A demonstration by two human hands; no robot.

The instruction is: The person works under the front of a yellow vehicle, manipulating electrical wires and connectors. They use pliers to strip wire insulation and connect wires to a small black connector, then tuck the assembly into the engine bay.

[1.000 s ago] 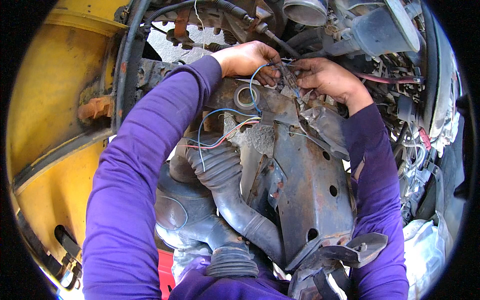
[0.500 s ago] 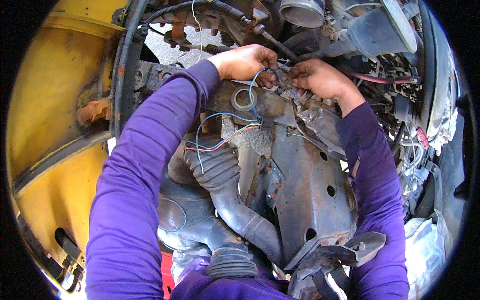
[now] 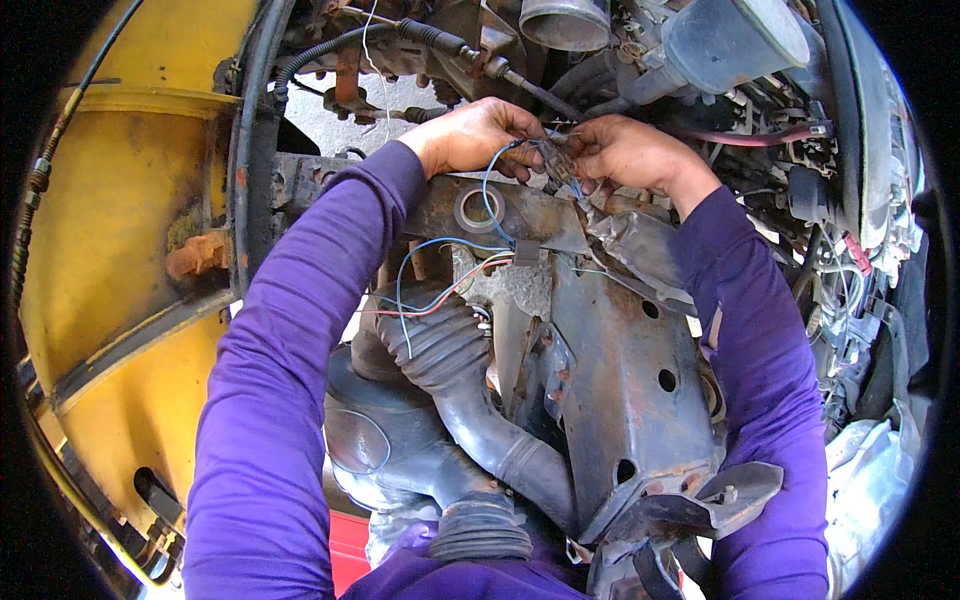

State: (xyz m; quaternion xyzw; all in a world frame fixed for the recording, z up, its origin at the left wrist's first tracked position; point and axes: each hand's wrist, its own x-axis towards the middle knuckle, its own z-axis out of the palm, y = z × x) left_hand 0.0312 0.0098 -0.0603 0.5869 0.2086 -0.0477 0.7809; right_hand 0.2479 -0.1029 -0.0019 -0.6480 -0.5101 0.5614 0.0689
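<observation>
Fingertips of both hands overlap; exact grip partly hidden. Left hand (image 3: 470,135) curled, pinching a blue wire (image 3: 487,190). Right hand (image 3: 625,152) curled around a small dark connector (image 3: 553,160), held between the two hands above the rusty bracket (image 3: 620,370). Count: one connector, one tape roll (image 3: 478,209), one ribbed black hose (image 3: 450,370). Connector's long axis runs diagonally, lower end toward the bracket.

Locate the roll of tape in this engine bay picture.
In the head view, the roll of tape lies upper centre on the rusty metal bracket, just below the left hand.
</observation>
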